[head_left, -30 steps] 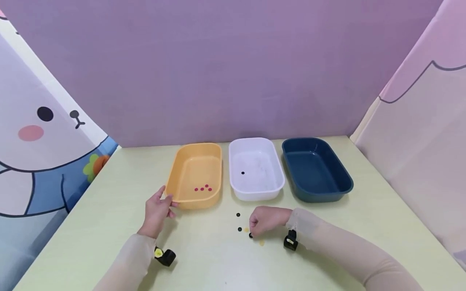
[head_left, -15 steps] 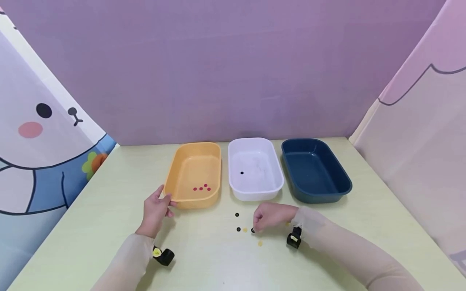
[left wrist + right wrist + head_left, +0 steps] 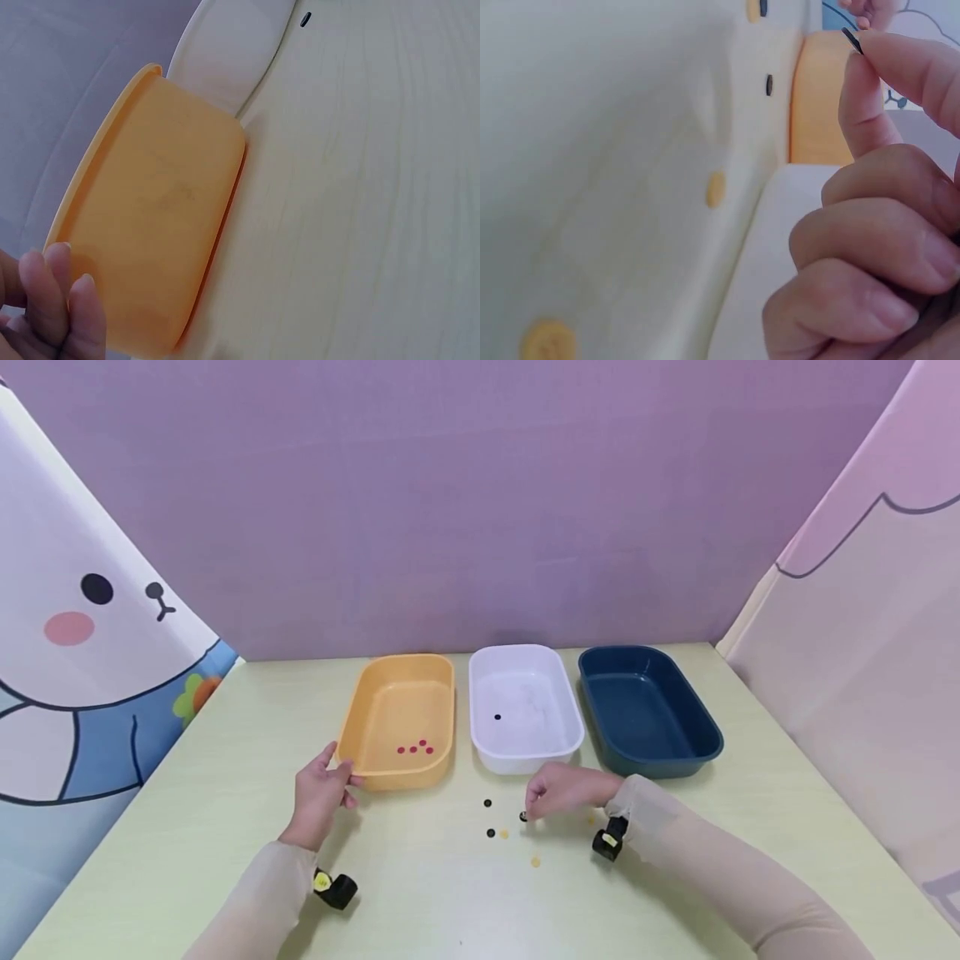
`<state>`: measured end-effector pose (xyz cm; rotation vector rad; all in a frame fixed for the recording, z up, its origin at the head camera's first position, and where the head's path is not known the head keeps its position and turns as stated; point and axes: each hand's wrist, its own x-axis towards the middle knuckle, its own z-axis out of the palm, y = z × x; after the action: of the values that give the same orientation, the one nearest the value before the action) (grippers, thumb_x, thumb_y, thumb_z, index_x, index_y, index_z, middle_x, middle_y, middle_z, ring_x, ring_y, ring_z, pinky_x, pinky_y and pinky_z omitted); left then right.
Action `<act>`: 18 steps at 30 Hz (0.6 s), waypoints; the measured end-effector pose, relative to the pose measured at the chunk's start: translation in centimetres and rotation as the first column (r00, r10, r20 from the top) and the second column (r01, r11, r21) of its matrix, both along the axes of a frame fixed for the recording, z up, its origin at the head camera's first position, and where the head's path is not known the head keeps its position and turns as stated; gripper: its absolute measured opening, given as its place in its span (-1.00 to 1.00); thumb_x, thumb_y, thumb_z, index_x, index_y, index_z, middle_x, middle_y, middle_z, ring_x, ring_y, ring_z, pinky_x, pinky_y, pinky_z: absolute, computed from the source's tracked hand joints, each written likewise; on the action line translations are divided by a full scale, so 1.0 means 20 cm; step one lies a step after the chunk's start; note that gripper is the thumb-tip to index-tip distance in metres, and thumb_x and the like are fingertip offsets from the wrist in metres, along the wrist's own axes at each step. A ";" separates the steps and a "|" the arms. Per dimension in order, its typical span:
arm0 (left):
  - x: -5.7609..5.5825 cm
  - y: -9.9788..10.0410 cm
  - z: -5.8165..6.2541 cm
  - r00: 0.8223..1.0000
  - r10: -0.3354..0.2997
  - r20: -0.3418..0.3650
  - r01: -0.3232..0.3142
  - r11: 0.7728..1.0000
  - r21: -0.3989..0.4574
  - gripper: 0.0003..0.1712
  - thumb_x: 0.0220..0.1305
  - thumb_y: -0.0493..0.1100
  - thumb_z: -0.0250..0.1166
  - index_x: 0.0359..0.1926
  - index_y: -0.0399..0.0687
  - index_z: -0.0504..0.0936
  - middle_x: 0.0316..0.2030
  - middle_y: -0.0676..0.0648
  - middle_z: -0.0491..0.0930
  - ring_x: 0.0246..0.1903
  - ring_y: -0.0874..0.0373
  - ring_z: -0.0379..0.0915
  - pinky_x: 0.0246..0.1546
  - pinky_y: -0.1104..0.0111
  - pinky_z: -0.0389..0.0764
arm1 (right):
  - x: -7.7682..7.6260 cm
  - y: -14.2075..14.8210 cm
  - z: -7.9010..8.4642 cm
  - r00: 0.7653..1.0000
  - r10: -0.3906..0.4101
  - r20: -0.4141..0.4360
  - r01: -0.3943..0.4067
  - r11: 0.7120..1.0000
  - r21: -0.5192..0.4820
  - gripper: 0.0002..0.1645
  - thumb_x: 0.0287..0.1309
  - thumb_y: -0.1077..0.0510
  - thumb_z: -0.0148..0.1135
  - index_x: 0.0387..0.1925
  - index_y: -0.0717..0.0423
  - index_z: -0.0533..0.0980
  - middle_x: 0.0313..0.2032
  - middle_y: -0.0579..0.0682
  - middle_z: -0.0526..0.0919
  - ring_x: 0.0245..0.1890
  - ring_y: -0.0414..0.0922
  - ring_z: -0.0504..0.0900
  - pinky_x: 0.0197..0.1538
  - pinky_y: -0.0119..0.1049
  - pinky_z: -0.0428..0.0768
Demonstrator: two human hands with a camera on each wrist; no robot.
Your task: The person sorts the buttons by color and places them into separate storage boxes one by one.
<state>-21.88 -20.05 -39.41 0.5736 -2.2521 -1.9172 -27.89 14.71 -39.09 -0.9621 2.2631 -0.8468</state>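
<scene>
1. Table (image 3: 420, 893) bears three trays side by side.
2. Dark blue tray (image 3: 648, 718) stands at right; white tray (image 3: 528, 760), in the middle, contains one black button (image 3: 497, 717); orange tray (image 3: 412, 779), at left, contains four red buttons (image 3: 413, 749).
3. Left hand (image 3: 317, 797) grips the orange tray's near left corner between thumb and fingers.
4. Right hand (image 3: 566, 788), fingers curled, pinches a dark button (image 3: 851, 40) between thumb and forefinger tips, near the white tray.
5. Two loose black buttons (image 3: 491, 832) and three yellow buttons (image 3: 536, 862) lie nearby.
</scene>
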 end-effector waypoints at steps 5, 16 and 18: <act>0.01 0.00 0.00 1.000 0.007 -0.001 -0.007 1.000 -0.008 -0.31 0.44 -0.29 -0.02 0.48 -0.26 -0.10 -0.66 0.12 0.55 -0.82 0.33 0.27 -0.74 0.54 0.45 | -0.02 0.02 0.02 1.000 -0.013 0.014 0.013 0.999 -0.043 -0.89 0.00 0.18 0.29 -0.52 0.14 0.65 -0.58 -0.25 0.53 -0.53 -0.27 0.28 -0.43 -0.45 0.23; 0.03 0.01 0.00 1.000 0.006 -0.009 -0.006 1.000 -0.007 -0.31 0.43 -0.29 -0.02 0.47 -0.29 -0.09 -0.68 0.13 0.55 -0.83 0.33 0.29 -0.74 0.55 0.44 | -0.05 0.02 0.07 0.999 -0.034 0.014 0.035 0.993 -0.113 -0.86 0.00 0.21 0.28 -0.50 0.25 0.64 -0.60 -0.23 0.50 -0.54 -0.24 0.28 -0.44 -0.42 0.23; 0.02 0.01 0.00 1.000 0.006 -0.006 -0.006 1.000 -0.009 -0.31 0.44 -0.29 -0.02 0.47 -0.29 -0.09 -0.68 0.13 0.55 -0.83 0.33 0.29 -0.75 0.55 0.44 | -0.06 0.02 0.09 0.999 -0.034 0.003 0.034 0.994 -0.103 -0.86 -0.01 0.21 0.27 -0.51 0.23 0.64 -0.60 -0.23 0.49 -0.55 -0.25 0.27 -0.45 -0.42 0.22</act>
<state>-21.41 -19.80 -39.45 0.5722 -2.2513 -1.9021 -29.05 15.12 -37.26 -0.9707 2.2597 -0.9865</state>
